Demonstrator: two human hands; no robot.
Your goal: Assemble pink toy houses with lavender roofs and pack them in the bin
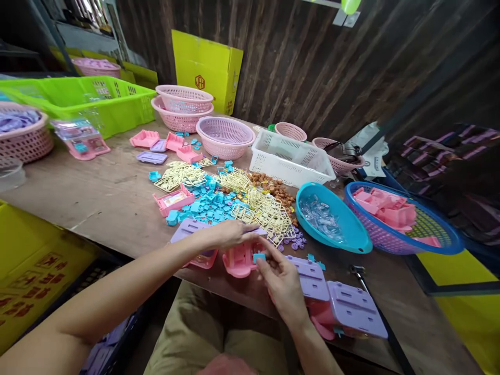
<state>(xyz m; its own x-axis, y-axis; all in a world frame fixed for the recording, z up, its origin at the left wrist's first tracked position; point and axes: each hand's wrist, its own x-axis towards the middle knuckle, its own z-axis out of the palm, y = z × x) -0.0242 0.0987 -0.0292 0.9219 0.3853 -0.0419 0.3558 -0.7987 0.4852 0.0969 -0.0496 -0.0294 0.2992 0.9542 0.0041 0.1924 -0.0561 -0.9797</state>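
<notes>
My left hand (pixel 232 233) lies over the top of a pink plastic toy case (pixel 239 260) with a purple lid, fingers curled on its far edge and partly hidden. My right hand (pixel 280 273) is closed at the case's right side, pinching a small light-blue plastic piece (pixel 259 257) between thumb and fingers. Whether that piece touches the case I cannot tell. Another purple-lidded pink case (pixel 206 259) sits just left, partly under my left forearm. To the right stand more of these cases, with purple lids (pixel 357 307) facing up.
Beyond my hands lie piles of blue pieces (pixel 214 200), cream frames (pixel 269 213) and brown pieces (pixel 273 187). A teal basin (pixel 365 244) of clear parts, a blue-rimmed basket (pixel 449 244) with pink parts and a white basket (pixel 292 169) stand right. A green crate (pixel 117 112) is back left.
</notes>
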